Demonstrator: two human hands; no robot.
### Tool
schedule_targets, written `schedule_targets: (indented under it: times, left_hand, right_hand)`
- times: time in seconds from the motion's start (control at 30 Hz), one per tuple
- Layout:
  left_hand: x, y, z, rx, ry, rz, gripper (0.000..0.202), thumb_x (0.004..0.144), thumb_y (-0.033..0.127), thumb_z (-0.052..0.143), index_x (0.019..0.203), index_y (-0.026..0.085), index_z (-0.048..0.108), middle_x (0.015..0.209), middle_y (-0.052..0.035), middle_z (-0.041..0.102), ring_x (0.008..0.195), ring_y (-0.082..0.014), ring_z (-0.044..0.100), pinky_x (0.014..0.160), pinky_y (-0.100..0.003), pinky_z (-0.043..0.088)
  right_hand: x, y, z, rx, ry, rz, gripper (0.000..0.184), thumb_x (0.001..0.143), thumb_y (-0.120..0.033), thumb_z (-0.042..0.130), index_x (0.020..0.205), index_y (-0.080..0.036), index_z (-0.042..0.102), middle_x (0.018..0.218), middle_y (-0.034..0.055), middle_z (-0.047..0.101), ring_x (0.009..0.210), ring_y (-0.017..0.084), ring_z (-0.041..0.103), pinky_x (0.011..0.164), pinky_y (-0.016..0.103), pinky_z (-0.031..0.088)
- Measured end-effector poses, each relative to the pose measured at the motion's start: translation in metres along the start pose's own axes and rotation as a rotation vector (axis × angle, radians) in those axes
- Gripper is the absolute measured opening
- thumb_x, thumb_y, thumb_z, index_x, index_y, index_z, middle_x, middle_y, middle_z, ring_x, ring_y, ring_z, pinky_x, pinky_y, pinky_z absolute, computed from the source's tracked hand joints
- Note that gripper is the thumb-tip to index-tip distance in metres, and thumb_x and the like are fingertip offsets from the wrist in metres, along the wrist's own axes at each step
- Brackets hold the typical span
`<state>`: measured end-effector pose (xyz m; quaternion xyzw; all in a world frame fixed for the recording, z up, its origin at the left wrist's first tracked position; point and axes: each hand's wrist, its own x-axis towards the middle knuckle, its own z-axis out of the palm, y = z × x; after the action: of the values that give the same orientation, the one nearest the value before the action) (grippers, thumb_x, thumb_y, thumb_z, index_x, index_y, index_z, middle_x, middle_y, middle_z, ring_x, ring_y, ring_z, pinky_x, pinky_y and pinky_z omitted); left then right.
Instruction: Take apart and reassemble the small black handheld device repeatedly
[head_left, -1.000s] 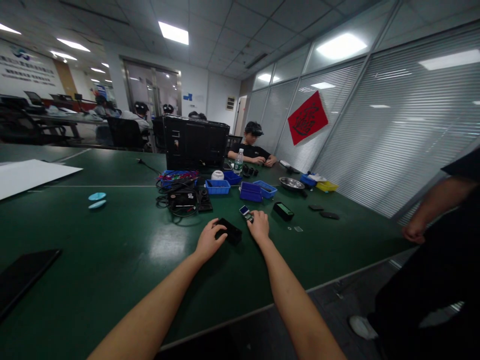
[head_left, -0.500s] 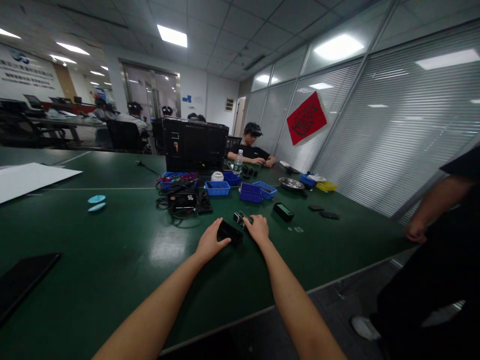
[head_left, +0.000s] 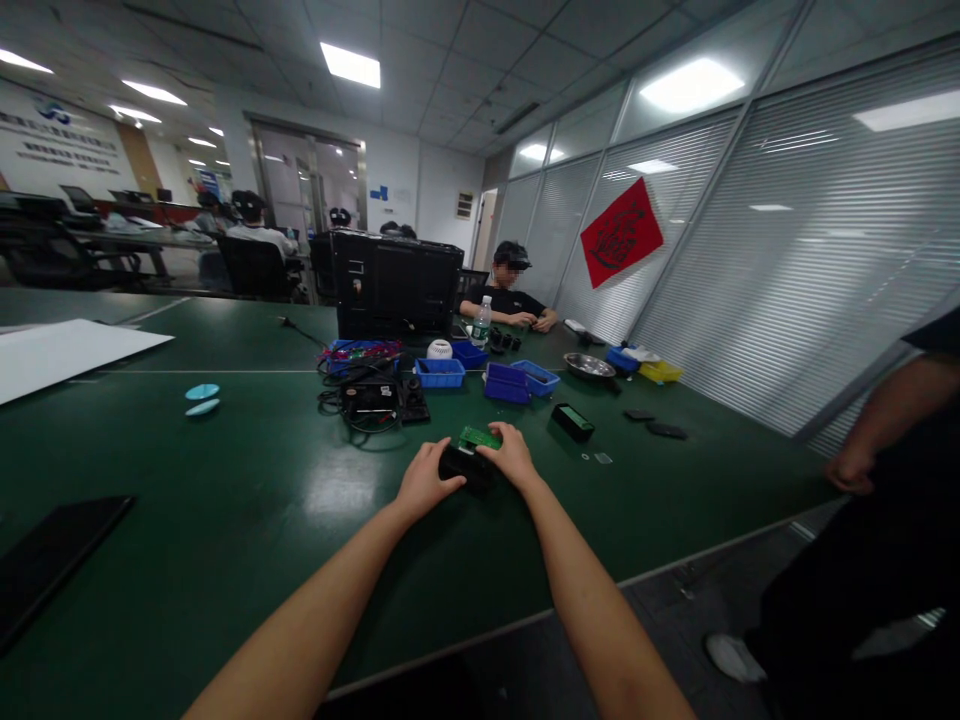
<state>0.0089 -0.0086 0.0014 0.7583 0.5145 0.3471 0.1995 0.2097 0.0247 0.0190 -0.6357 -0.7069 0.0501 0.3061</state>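
From my distant place, I have the left hand (head_left: 424, 487) around the black case (head_left: 463, 470), thumb and fingers on it, I think so that it does not slide. The right hand (head_left: 515, 460) pinches the green circuit board (head_left: 477, 438) by its edge, perhaps to leave its face free; the board is at the case's far side, and whether they touch I cannot tell. To the right of this grip, a second case (head_left: 572, 421) lies apart on the shiny green table (head_left: 337, 575). Beyond the grip are blue trays (head_left: 440, 379) and a monitor's back (head_left: 397, 290); farther, a seated person (head_left: 499, 305) near window blinds (head_left: 862, 250).
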Motion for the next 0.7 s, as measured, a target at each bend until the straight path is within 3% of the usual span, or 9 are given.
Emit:
schedule_targets:
  times: [0.2,0.4,0.47,0.57,0.7]
  left_hand:
    - [0.001,-0.002,-0.001,0.054,-0.040,-0.006,0.075,0.061,0.040,0.066,0.128,0.021,0.037,0.108,-0.0062,0.047,0.101,-0.0210,0.051,0.088,-0.030,0.039]
    - [0.001,-0.003,-0.002,0.056,-0.060,0.017,0.063,0.061,0.036,0.067,0.118,0.023,0.046,0.104,-0.0038,0.050,0.097,-0.0193,0.052,0.088,-0.030,0.040]
    - [0.001,-0.002,-0.003,0.040,-0.055,0.021,0.059,0.060,0.034,0.068,0.115,0.023,0.047,0.107,-0.0038,0.051,0.099,-0.0195,0.052,0.088,-0.030,0.040]
    - [0.000,-0.001,-0.003,0.016,-0.043,0.020,0.057,0.061,0.032,0.068,0.113,0.022,0.048,0.111,-0.0040,0.053,0.101,-0.0199,0.052,0.090,-0.030,0.039]
    - [0.000,-0.001,-0.003,0.007,-0.040,-0.011,0.057,0.062,0.032,0.067,0.115,0.021,0.047,0.111,-0.0055,0.056,0.102,-0.0214,0.053,0.090,-0.033,0.039]
  right_hand:
    - [0.004,0.010,-0.010,0.021,-0.140,0.015,0.041,0.066,-0.034,0.065,0.103,-0.016,0.061,0.097,0.0075,0.057,0.090,0.018,0.052,0.081,0.029,0.038]
    - [0.004,0.013,-0.010,0.077,-0.161,0.029,0.041,0.064,-0.032,0.067,0.101,-0.014,0.063,0.090,0.0064,0.058,0.081,0.016,0.054,0.074,0.027,0.041]
    - [0.005,0.012,-0.009,0.099,-0.100,0.032,0.039,0.062,-0.032,0.068,0.096,-0.014,0.064,0.089,0.0066,0.058,0.081,0.017,0.054,0.075,0.029,0.041]
    - [0.008,0.013,-0.010,0.236,0.098,0.088,0.039,0.059,-0.034,0.069,0.092,-0.014,0.065,0.087,0.0067,0.059,0.080,0.019,0.054,0.075,0.031,0.042]
    - [0.014,0.020,-0.016,0.788,0.285,0.247,0.046,0.065,-0.044,0.062,0.099,-0.013,0.061,0.084,0.0063,0.062,0.070,0.017,0.057,0.063,0.030,0.045]
